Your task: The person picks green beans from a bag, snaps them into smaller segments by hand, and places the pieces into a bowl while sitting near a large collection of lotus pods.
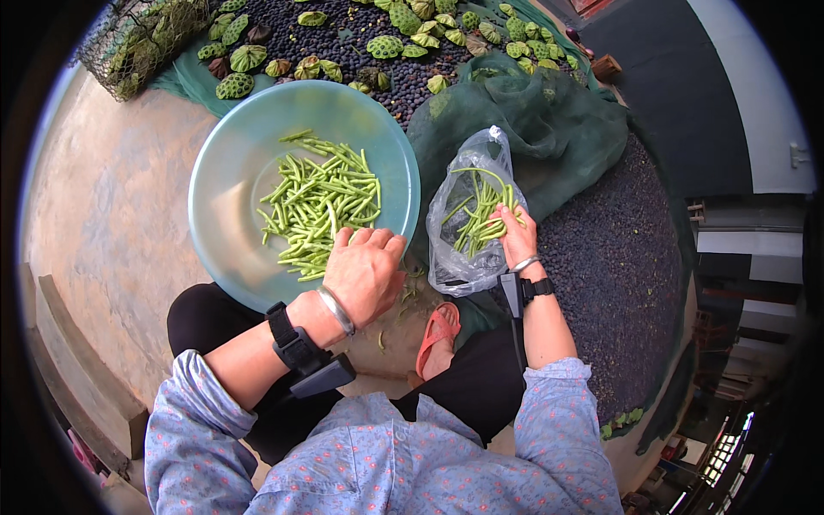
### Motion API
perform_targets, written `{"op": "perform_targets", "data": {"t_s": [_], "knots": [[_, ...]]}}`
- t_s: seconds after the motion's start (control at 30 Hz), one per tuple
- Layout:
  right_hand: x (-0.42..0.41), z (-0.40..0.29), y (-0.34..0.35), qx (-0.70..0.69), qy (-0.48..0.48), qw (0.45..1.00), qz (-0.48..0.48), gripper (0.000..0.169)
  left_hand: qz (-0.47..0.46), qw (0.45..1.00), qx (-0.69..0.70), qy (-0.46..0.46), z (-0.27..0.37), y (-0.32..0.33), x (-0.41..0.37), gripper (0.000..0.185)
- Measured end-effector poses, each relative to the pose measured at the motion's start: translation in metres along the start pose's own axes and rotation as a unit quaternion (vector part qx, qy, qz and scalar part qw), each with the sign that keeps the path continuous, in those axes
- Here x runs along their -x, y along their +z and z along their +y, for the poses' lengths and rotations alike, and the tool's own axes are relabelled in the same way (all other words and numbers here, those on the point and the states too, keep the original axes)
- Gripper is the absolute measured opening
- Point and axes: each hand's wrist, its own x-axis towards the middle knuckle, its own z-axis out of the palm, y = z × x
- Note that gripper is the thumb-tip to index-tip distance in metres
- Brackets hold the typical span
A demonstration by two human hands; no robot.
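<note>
Over the near right rim of a translucent blue-green plastic basin (222, 174) is my left hand (365, 270), palm down with fingers bent. Its fingertips are hidden, so whether they grip a bean cannot be told. Many short pieces of green bean (315, 193) lie heaped in the basin. My right hand (518, 235) grips several long green beans (499, 215) at the right side of a clear plastic bag (444, 261). More long beans lie inside the open bag, beneath and beside that hand.
Dark round seeds (611, 257) spread over green netting (547, 135) at the right and far side. Green lotus seed pods (384, 46) lie on the far seeds. A mesh sack (138, 51) stands far left. Bean scraps (381, 341) dot the floor near my red sandal (438, 335).
</note>
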Motion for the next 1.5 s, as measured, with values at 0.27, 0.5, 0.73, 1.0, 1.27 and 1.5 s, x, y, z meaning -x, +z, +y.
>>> {"op": "perform_targets", "data": {"t_s": [0.27, 0.5, 0.73, 1.0, 1.27, 1.5], "knots": [[0.043, -0.057, 0.029, -0.234, -0.103, 0.967, -0.016, 0.013, 0.011, 0.994, 0.105, -0.04, 0.0, 0.002, -0.001, 0.035], [0.053, -0.099, 0.033, -0.298, -0.078, 0.944, -0.116, 0.017, 0.02, 0.946, 0.305, -0.105, -0.006, 0.007, -0.011, 0.029], [0.071, -0.106, 0.036, -0.295, 0.005, 0.93, -0.218, 0.019, 0.01, 0.81, 0.554, -0.191, -0.024, 0.001, -0.02, 0.032], [0.085, -0.097, 0.07, -0.241, 0.13, 0.905, -0.324, 0.022, -0.038, 0.788, 0.597, -0.147, -0.022, -0.01, -0.019, 0.036], [0.078, -0.092, 0.088, -0.178, 0.123, 0.925, -0.313, 0.02, -0.028, 0.753, 0.63, -0.191, -0.017, 0.0, -0.021, 0.032], [0.081, -0.096, 0.088, -0.204, 0.11, 0.918, -0.321, 0.019, -0.039, 0.611, 0.71, -0.348, -0.022, -0.019, -0.019, 0.028]]}}
